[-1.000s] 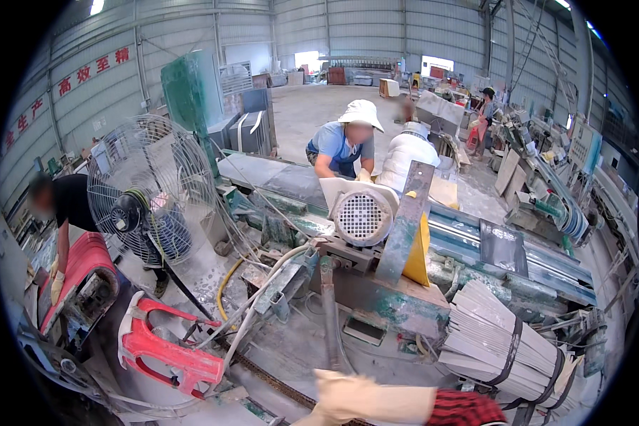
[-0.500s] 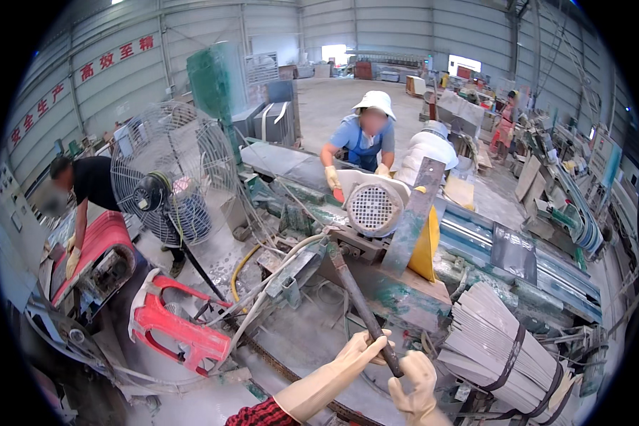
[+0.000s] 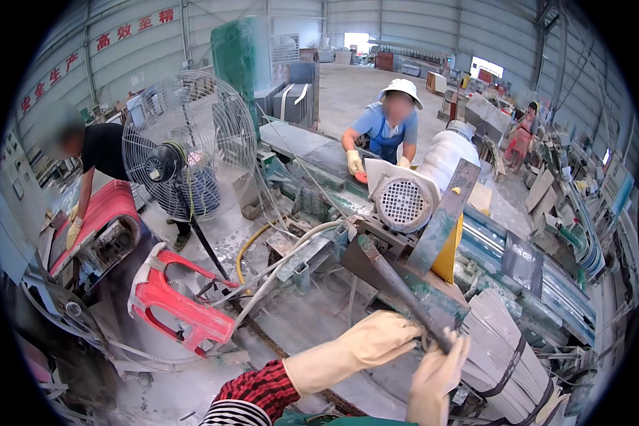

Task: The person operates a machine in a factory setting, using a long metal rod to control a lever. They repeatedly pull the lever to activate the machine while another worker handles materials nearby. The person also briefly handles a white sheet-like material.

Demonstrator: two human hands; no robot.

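A long dark metal bar (image 3: 403, 287) slants from beside the machine's motor down toward me. My left hand (image 3: 376, 342), in a cream rubber glove, reaches across from the lower left, its fingers closed at the bar near its lower end. Also gloved, my right hand (image 3: 439, 369) is wrapped around that lower end. The bar's upper end lies at a metal bracket on the green machine bed (image 3: 312, 174). Just beyond are the grey motor (image 3: 406, 202) with its perforated round cover and an upright flat steel plate (image 3: 444, 216).
Across the machine a person in a white hat (image 3: 387, 128) works in gloves. Another person (image 3: 103, 153) bends over a red-covered machine (image 3: 106, 216) at left. A large caged fan (image 3: 188, 142), a red plastic stool (image 3: 177, 305), hoses, and strapped grey strips (image 3: 508, 355) surround me.
The view has turned slightly left. Both hands and the bar's lower end have moved right and a little up. My right hand has closed more fully around the bar's end.
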